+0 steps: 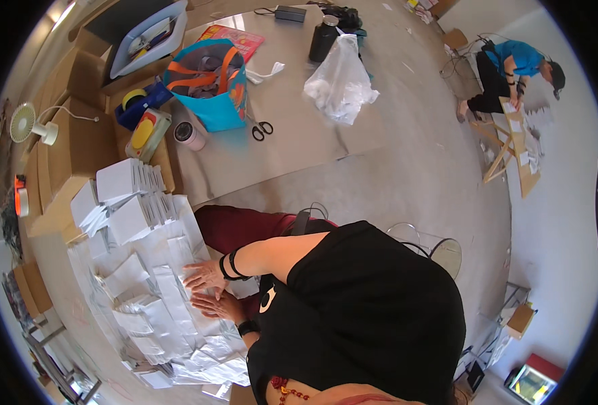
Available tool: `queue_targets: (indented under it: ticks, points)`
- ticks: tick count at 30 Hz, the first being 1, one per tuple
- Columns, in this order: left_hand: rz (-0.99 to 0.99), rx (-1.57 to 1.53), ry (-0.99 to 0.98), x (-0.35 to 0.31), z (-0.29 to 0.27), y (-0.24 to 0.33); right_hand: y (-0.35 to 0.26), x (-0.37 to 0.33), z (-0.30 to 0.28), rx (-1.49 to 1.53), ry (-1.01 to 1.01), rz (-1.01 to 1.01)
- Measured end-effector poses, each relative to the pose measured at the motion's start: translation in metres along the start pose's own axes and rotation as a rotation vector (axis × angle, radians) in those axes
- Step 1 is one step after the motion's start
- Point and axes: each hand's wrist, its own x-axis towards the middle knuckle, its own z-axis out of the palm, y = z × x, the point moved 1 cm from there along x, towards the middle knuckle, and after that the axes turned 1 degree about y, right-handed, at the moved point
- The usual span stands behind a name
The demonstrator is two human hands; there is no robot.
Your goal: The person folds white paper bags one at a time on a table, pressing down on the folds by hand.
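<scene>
Both hands rest on a spread of white flat paper-like packets on the left. My right hand (204, 275), the upper one in the head view, lies with its fingers stretched out over a long white strip-like packet (171, 290). Just below it, my left hand (219, 306) lies flat with its fingers apart, close to the right hand. Neither hand grips anything that I can see. More white packets (144, 320) overlap beside the fingertips. Upright stacks of folded white pieces (131, 217) stand beyond the right hand.
A grey table holds a blue tote bag (218, 108), scissors (262, 131), a pink-sided cylinder (189, 136), a black bottle (324, 39) and a white plastic bag (343, 84). Cardboard boxes (76, 145) and a small fan (32, 124) stand left. Another person (515, 64) works at a wooden stand.
</scene>
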Motion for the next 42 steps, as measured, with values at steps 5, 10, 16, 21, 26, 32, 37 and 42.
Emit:
queue_targets:
  ticks: [5,10,16,21,26,32,37,42]
  points:
    - [-0.014,0.000,0.021,-0.005,0.001,-0.005,-0.004,0.003,0.004,0.042,0.025,-0.013]
    - [0.044,0.276,-0.189,0.002,-0.015,0.007,0.006,-0.004,0.022,0.238,0.202,-0.030]
    - [-0.096,-0.301,-0.160,0.017,-0.039,0.007,0.009,-0.002,-0.008,0.212,-0.009,0.023]
    - [-0.151,-0.470,-0.184,0.020,-0.069,-0.005,0.014,0.006,-0.032,0.208,0.047,0.013]
    - [-0.320,-0.633,0.056,0.059,-0.076,-0.031,0.048,0.008,-0.046,0.411,0.342,0.226]
    - [-0.300,-0.660,0.087,0.126,-0.035,-0.042,0.061,0.007,-0.047,0.469,0.358,0.356]
    - [-0.325,-0.446,-0.126,0.156,-0.023,-0.030,0.066,0.005,-0.041,0.486,0.336,0.360]
    - [-0.324,-0.342,-0.116,0.162,-0.009,-0.030,0.066,0.006,-0.042,0.501,0.325,0.363]
